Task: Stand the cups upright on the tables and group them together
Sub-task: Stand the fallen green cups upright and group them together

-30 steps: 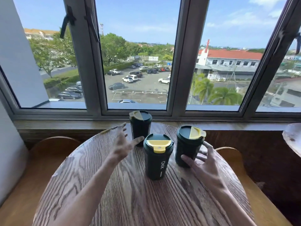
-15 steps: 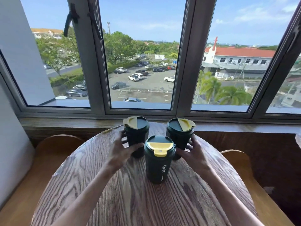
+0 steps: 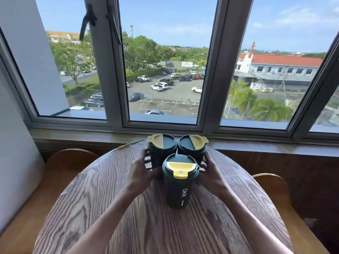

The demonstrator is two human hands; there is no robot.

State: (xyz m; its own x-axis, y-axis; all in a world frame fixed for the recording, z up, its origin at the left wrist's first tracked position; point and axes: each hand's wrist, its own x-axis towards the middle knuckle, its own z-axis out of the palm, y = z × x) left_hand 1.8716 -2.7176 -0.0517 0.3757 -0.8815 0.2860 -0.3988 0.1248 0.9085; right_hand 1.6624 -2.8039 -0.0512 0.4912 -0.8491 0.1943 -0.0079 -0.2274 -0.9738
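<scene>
Three dark green cups with yellow lid flaps stand upright on the round wooden table [image 3: 102, 208], close together in a triangle. The front cup [image 3: 178, 182] bears white lettering and nobody holds it. Behind it on the left stands the left rear cup [image 3: 159, 147], with my left hand [image 3: 142, 172] wrapped around its lower body. The right rear cup [image 3: 192, 146] stands beside it, nearly touching, and my right hand [image 3: 211, 173] grips its lower side. The front cup hides the bases of both rear cups.
A wooden window sill [image 3: 82, 135] runs just behind the table under tall grey-framed windows. Curved wooden chair backs sit at the left [image 3: 71, 158] and the right [image 3: 271, 184] of the table. A white wall [image 3: 16, 153] stands at the left.
Both hands closed on the rear cups and slid them inward and back. The right rear cup moved left until it stands next to the left rear cup, behind the front cup.
</scene>
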